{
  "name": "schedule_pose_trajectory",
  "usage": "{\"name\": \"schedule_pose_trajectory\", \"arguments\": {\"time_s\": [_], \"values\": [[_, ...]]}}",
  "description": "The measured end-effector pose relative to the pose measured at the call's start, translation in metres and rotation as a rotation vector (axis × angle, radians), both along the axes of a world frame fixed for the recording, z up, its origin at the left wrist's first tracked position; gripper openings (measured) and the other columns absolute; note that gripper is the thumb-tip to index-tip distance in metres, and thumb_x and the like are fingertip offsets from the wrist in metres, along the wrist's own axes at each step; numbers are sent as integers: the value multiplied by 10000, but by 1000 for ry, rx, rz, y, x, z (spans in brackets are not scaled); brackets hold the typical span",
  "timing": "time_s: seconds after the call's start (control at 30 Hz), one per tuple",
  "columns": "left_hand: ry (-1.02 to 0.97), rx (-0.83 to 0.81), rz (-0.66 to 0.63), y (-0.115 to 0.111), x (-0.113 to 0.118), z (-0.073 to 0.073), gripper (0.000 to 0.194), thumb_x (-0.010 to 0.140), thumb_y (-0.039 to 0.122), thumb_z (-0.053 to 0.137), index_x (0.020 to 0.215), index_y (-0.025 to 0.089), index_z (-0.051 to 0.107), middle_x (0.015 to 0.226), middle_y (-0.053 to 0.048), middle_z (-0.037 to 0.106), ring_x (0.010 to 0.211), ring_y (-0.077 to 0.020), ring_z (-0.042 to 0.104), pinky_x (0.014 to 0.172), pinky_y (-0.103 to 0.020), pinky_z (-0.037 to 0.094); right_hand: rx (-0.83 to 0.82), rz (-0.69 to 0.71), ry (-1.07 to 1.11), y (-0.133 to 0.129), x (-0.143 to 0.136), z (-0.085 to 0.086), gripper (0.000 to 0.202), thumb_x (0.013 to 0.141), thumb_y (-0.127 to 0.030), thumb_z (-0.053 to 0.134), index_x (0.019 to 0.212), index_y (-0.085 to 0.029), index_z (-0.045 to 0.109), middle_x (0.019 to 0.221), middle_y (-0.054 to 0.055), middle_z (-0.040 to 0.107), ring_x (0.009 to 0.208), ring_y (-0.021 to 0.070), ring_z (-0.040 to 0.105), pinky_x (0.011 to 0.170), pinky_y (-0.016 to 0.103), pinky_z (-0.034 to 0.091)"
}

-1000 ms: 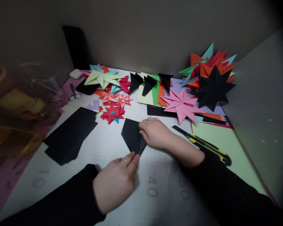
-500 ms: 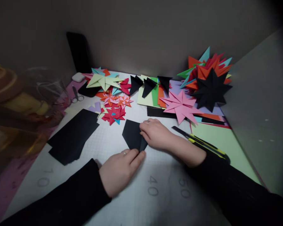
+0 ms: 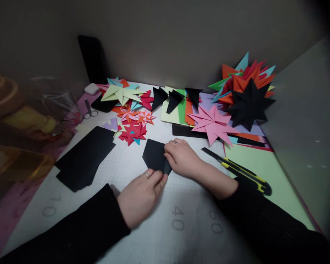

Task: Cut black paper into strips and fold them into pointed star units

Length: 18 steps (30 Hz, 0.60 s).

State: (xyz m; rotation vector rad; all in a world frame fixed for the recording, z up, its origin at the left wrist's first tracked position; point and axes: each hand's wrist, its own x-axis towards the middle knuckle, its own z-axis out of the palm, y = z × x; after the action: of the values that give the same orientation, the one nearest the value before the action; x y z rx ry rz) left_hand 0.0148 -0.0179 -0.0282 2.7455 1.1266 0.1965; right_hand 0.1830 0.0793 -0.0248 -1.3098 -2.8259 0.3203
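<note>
A folded piece of black paper (image 3: pixel 154 156) lies on the white gridded mat (image 3: pixel 143 242), between my hands. My left hand (image 3: pixel 141 198) is closed on its near edge, with fingertips pressed together at the lower corner. On its right edge, my right hand (image 3: pixel 183 157) is closed, knuckles bent, over a narrow folded flap. What the undersides of the fingers touch is hidden. More black paper sheets (image 3: pixel 85 157) lie to the left. Several folded black pieces (image 3: pixel 174 101) rest farther back.
A yellow and black cutter (image 3: pixel 239 170) lies beside my right forearm. Paper stars (image 3: pixel 213 123) and colored sheets (image 3: pixel 264 167) are behind and right. Small scissors (image 3: pixel 90 112), a dark phone-like slab (image 3: pixel 92 60) and a clear cup stand or lie back left.
My left fingers have shifted slightly up and are more curled at the paper's near edge. My right hand has moved slightly right, still at the flap.
</note>
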Motion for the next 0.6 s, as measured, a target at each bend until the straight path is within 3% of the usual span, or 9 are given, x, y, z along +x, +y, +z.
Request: {"name": "schedule_pose_trajectory", "arguments": {"time_s": [0.43,0.6], "values": [[79,43,57,-6,8,0,377,872,39,298,1213,-5,452,885,-129,549,793,-242,515,590,-355,464,35,-14,-22,-3,-3,-3,121,852,-190,440,844,-154,555,849,88,603,855,231,481,723,330,293],[82,31,93,-10,13,-2,288,869,26,329,1064,54,538,896,-113,534,843,-238,516,622,-353,457,-13,-32,93,5,4,5,101,848,-230,493,872,-163,564,875,79,597,887,227,486,751,333,327]]}}
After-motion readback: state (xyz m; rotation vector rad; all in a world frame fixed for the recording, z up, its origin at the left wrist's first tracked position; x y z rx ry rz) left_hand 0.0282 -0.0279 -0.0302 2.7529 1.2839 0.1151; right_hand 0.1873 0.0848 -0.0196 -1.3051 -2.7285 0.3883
